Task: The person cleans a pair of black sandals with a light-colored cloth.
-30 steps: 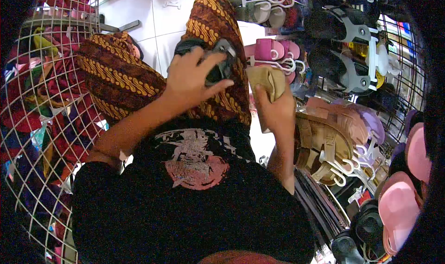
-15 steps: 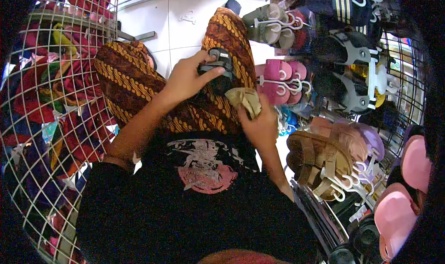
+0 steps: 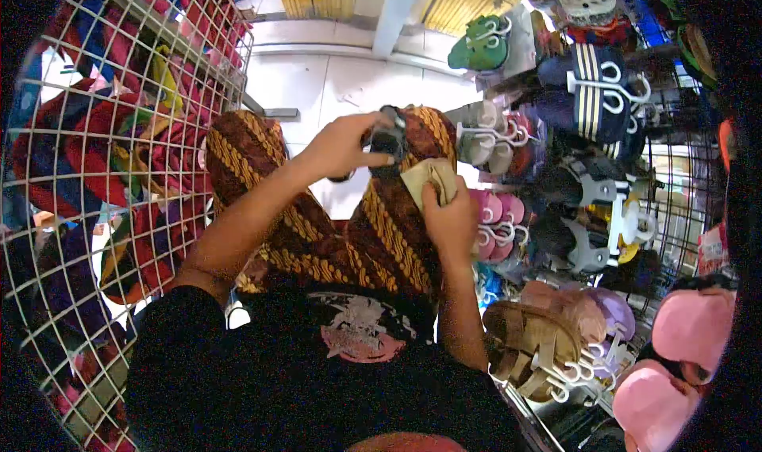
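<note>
— What has the left hand (image 3: 340, 146) got?

— A dark sandal (image 3: 390, 140), held up over the right knee of the batik trousers (image 3: 381, 238). The fingers are closed around it from the left, thumb laid across the near side.

— And the right hand (image 3: 451, 220)?

— Clenched on a folded tan cloth (image 3: 431, 178), pinched at its lower end so the cloth stands up above the knuckles.

— How do the two lie to each other?

— The cloth sits just below and to the right of the sandal, its upper edge right by the sandal's underside. Whether they touch I cannot tell. The right hand's fingers are the nearer to that gap, and the sandal lies up and to the left of them.

— Its long axis?

— Mostly hidden by the left hand. It seems to point away from the person, foreshortened, though that is a judgement.

— Round about?

— A wire basket (image 3: 119, 174) of red and patterned fabric on the left. On the right, a rack of hung footwear, with pink slippers (image 3: 496, 218) close to the right wrist, tan strapped sandals (image 3: 532, 341) lower down and navy striped slides (image 3: 587, 87) higher up.
</note>
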`<action>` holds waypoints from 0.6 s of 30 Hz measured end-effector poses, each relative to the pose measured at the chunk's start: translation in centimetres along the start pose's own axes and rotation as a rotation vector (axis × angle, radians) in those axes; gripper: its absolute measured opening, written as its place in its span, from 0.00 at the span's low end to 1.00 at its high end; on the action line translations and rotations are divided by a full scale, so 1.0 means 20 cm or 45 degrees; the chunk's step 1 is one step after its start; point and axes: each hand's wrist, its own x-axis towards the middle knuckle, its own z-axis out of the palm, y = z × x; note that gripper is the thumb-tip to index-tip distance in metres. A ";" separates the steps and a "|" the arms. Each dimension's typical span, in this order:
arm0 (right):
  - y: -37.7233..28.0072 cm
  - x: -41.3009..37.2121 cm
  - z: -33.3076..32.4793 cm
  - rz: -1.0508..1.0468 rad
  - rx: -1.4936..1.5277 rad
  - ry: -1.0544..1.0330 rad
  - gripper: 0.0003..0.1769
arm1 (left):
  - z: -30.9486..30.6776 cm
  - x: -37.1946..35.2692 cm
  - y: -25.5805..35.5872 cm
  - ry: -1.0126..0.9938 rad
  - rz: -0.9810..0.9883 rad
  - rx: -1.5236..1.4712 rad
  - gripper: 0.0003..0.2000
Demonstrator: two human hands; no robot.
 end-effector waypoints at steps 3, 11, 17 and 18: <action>-0.07 0.22 0.15 -0.159 -0.229 0.118 0.27 | -0.06 0.24 -0.26 0.133 -0.104 0.286 0.25; -0.15 0.50 0.37 -0.393 -0.342 0.237 0.28 | 0.28 0.30 -1.33 0.150 -0.400 0.490 0.23; -0.10 0.59 0.41 -0.458 -0.620 0.180 0.30 | 0.39 0.27 -1.68 -0.078 -0.766 0.433 0.25; -0.10 0.61 0.40 -0.426 -0.590 0.156 0.29 | 0.44 0.30 -1.71 -0.071 -0.774 0.378 0.25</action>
